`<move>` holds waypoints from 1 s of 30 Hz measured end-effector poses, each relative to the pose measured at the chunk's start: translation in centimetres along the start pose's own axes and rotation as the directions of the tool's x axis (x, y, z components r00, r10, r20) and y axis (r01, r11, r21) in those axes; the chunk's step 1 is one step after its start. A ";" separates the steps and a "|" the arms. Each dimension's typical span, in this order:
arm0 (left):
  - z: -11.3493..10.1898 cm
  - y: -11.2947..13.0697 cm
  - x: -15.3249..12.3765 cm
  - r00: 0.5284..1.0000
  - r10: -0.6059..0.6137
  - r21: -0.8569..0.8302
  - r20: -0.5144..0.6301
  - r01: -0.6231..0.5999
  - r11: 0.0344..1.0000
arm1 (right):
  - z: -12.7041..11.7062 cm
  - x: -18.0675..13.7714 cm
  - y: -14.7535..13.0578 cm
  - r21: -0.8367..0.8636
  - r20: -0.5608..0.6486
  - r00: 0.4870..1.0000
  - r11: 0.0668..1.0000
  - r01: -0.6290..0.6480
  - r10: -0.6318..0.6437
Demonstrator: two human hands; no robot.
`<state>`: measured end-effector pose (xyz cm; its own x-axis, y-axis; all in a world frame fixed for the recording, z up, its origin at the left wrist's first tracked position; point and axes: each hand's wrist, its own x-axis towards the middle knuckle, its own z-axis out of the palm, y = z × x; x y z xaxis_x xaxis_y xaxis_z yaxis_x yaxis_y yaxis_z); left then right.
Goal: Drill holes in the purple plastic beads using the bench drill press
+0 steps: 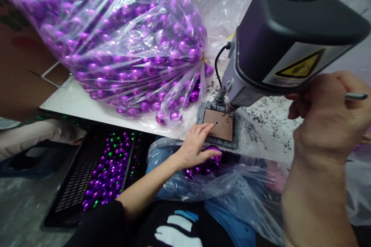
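In the head view, my left hand (197, 146) reaches to a square brown board (222, 129) with a small hole. Its fingertips rest at the board's left side, near the hole, and its thumb is spread apart. Just under the thumb is a shiny purple faceted ball (213, 155); I cannot tell whether they touch. My right hand (326, 112) is closed round the metal feed lever (356, 95) of a small bench drill press (290, 42). The drill's thin bit points down over the board, which lies on the grey machine base (208, 107).
A big clear bag (130, 46) of purple balls fills the white table's (95, 98) left. Dark shavings (269, 112) lie round the drill. Clear plastic with purple balls covers my lap. A black crate (75, 170) holds purple and green balls; another person's sleeved arm (37, 135) reaches beside it.
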<state>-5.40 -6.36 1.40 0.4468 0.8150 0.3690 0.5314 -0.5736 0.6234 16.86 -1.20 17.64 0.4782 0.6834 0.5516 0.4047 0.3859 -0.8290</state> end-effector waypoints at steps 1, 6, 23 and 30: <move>-0.9 -0.8 0.3 1.000 -0.012 0.069 0.000 0.012 0.998 | -0.1 0.2 -0.2 0.000 0.007 1.000 1.000 -0.017 0.017; -6.3 -5.5 2.2 0.974 -0.214 0.479 -0.072 0.222 0.849 | -0.3 0.7 -0.8 -0.034 0.058 0.998 0.999 -0.031 0.033; -5.6 -3.8 4.5 0.953 -0.303 -0.552 0.021 0.264 0.791 | -0.2 1.4 -0.4 -0.029 0.077 0.996 0.998 -0.050 0.052; -1.7 -2.3 4.6 0.816 -0.378 -0.855 0.438 0.507 0.105 | -0.3 1.5 -0.5 -0.042 0.124 0.991 0.998 -0.044 0.049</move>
<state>-5.81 -1.10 2.83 0.4786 0.8457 -0.2362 -0.3327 0.4236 0.8425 17.65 -0.58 18.95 0.3970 0.7732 0.4945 0.4155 0.3289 -0.8480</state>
